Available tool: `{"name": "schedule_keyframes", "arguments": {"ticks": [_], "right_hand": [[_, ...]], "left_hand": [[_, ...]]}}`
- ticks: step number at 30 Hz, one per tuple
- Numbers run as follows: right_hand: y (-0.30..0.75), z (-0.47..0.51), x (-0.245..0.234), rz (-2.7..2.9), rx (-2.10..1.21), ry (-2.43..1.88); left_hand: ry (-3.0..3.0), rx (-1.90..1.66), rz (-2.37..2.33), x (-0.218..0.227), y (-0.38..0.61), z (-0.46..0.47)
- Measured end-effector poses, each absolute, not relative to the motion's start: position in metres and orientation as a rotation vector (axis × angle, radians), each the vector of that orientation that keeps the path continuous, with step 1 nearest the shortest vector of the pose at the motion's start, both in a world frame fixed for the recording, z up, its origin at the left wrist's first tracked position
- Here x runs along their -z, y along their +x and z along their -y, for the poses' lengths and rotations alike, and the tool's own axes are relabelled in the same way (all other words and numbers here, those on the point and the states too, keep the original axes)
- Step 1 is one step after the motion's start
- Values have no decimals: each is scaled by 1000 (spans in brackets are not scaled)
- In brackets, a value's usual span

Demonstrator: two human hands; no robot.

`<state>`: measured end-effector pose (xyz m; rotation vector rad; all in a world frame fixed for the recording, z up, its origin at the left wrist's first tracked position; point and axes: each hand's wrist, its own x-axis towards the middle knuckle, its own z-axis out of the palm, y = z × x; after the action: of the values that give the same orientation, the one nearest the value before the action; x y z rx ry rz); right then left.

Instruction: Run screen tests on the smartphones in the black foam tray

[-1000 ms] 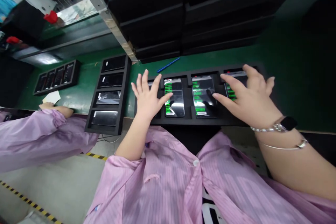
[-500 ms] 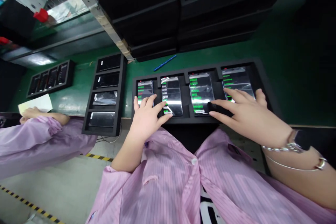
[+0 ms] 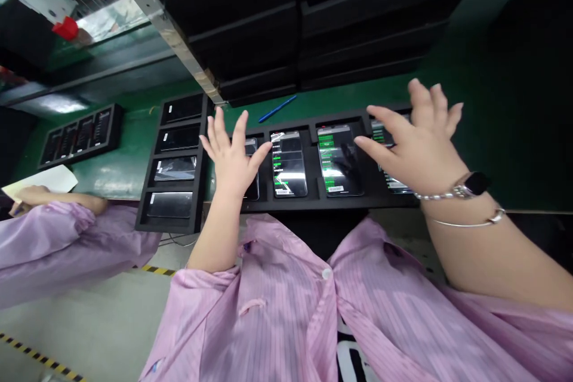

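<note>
- Nine o'clock from the view's centre, at the edge: a co-worker's hand [image 3: 33, 196] beside one pale sheet [image 3: 51, 179]; its finger positions are too small to tell.
- Between nine and ten o'clock: a small tray [image 3: 114, 131] bearing four dark devices [image 3: 83, 136] in a row.
- Nine o'clock, nearer: a second tray [image 3: 165, 224] with four dark-screened handsets [image 3: 170, 204], one per compartment.
- Nine o'clock, close in: the left hand [image 3: 233, 167], five fingers spread wide and holding nothing, raised over the first of the phones; the thumb tip appears near the second.
- Twelve o'clock: one blue pen [image 3: 277, 108].
- Centre towards three o'clock: the front tray [image 3: 312, 202], seating four phones [image 3: 289, 167] side by side; the second and third show green lines, while hands partly cover the first and fourth.
- Three o'clock: the right hand [image 3: 416, 146], empty, fingers splayed above the fourth phone, thumb tip near the third; one watch [image 3: 477, 183] and two bracelets [image 3: 470, 224] circle the wrist.
</note>
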<state>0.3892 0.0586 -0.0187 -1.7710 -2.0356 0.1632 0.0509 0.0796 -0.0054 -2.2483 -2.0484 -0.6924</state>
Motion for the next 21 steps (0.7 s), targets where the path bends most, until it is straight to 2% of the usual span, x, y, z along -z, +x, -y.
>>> {"name": "schedule_keyframes", "arguments": {"ticks": [4,9,15,21], "right_hand": [[381,-32,9,2082,-172,-1643],[375,-8,29,2173,-291,-1571],[383,14,38,2191,-246,-1551],[404,26,46,2193,-200,-1611]], "left_hand": [[-2319,727,1978,6,44,-57],[-2506,611,1970,24,46,-24],[-2555,599,1950,25,36,5],[-2408,806,2006,37,10,25]]}}
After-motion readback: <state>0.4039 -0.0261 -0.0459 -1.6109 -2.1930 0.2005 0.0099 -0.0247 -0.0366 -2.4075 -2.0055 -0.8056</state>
